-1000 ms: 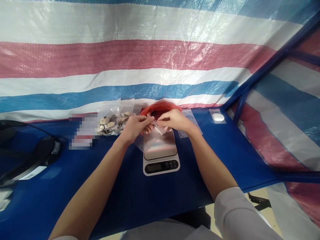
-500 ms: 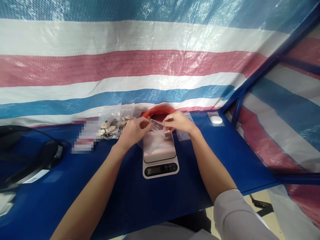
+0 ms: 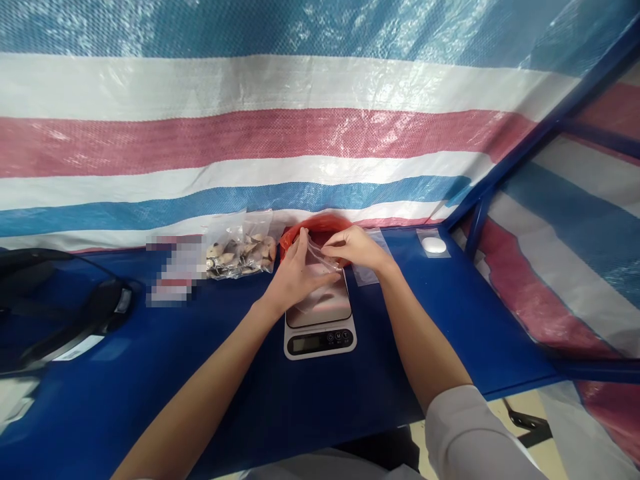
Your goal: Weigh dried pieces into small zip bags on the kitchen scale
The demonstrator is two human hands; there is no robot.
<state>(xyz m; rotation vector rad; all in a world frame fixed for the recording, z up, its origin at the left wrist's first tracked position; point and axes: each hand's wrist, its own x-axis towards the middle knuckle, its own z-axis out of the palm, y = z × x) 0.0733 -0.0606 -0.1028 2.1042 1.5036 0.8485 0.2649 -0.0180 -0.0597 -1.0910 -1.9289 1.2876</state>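
A clear zip bag (image 3: 320,257) is between my hands, above the steel plate of a white kitchen scale (image 3: 323,343). My left hand (image 3: 295,277) spans the bag, fingers stretched up along one side and thumb reaching across to the other. At the bag's upper edge, my right hand (image 3: 353,248) pinches the film with thumb and forefinger. Just behind both hands sits an open red plastic bag (image 3: 323,221); its contents are mostly hidden. The scale's display looks dark.
Clear bags of dried mushroom-like pieces (image 3: 240,253) lie at left, beside a blurred-out packet (image 3: 175,270). Flat clear bags (image 3: 367,273) rest right of the scale. Farther right is a white oval object (image 3: 433,245) on clear film. A black strapped device (image 3: 95,313) sits far left.
My left hand has gone from a pinch to a wider spread, moving right over the scale plate and under the clear bag. My right hand stays nearly in place, still pinching.
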